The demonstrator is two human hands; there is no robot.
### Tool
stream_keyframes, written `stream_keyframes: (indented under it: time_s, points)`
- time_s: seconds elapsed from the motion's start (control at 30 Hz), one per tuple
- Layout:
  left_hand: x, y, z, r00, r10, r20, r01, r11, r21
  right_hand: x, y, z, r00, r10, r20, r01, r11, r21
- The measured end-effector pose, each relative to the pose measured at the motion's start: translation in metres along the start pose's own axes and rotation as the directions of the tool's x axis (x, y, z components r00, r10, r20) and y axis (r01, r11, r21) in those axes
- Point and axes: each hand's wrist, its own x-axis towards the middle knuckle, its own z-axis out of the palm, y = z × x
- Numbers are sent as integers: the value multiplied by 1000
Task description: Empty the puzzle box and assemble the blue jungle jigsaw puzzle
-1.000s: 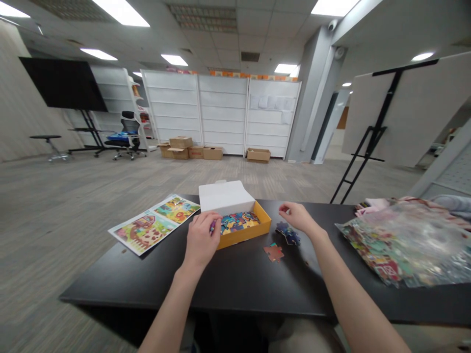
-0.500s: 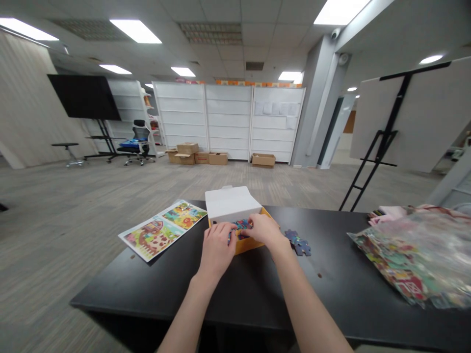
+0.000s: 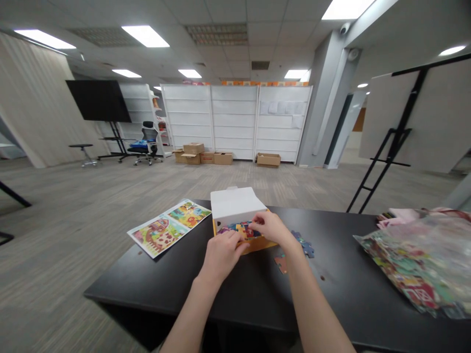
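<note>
An open cardboard box (image 3: 253, 246) with yellow sides and a raised white lid (image 3: 237, 202) stands on the black table. Colourful jigsaw pieces (image 3: 241, 228) lie inside it. My left hand (image 3: 222, 254) is closed over the front wall of the box, its fingers at the rim and its thumb along the outside. Over the right part of the opening, my right hand (image 3: 271, 228) pinches a red and blue jigsaw piece (image 3: 250, 232), partly hidden by the fingers. Dark blue jigsaw pieces (image 3: 304, 245) and an orange-brown jigsaw piece (image 3: 280, 264) lie beside my right forearm.
A picture sheet (image 3: 167, 228) with two farm and animal scenes lies left of the box. A clear plastic bag (image 3: 423, 264) of printed pieces sits at the table's right side, with pink cloth (image 3: 399, 215) behind. Beyond the table stands a black-framed board stand (image 3: 390, 142).
My right hand has lifted slightly at the box, and my left hand has slid toward its front wall. The orange-brown piece now shows beside my right forearm. The view has turned slightly left.
</note>
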Motion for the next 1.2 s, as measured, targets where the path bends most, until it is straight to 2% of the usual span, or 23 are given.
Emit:
stream_keyframes:
  time_s: [0.1, 0.27, 0.33, 0.43, 0.5, 0.6, 0.67, 0.87, 1.03, 1.2]
  points:
    - [1, -8, -2, 998, -58, -1, 58, 998, 37, -4, 10, -15, 986, 27, -165, -4, 991, 137]
    - [6, -16, -7, 994, -108, -16, 109, 994, 30, -20, 13, -37, 964, 112, -239, -59, 974, 219]
    - [9, -12, -7, 990, -112, -83, 107, 993, -55, -30, 9, -41, 963, 131, -234, -78, 972, 222]
    - [15, 6, -4, 971, -148, -187, 79, 939, -334, -45, 7, -41, 973, 139, -186, -92, 966, 242]
    - [16, 22, -1, 976, -161, -144, 62, 847, -527, -53, 8, -36, 985, 120, -125, -81, 956, 280]
    - [15, 41, 6, 1000, -24, 2, 19, 758, -652, -62, 13, -28, 997, 71, 0, -65, 910, 409]
    - [13, 46, 8, 997, 40, 59, 10, 740, -672, -66, 15, -24, 996, 49, 74, -78, 879, 471]
    - [8, 41, 1, 973, 27, 228, 141, 711, -689, -69, 19, -23, 985, 64, 160, -133, 873, 470]
    - [1, 45, 3, 964, 7, 267, 171, 750, -639, -71, 21, -22, 983, 100, 154, -160, 875, 457]
    - [0, 42, 12, 943, -51, 329, 271, 689, -672, -84, 26, -32, 956, 72, 284, -227, 798, 559]
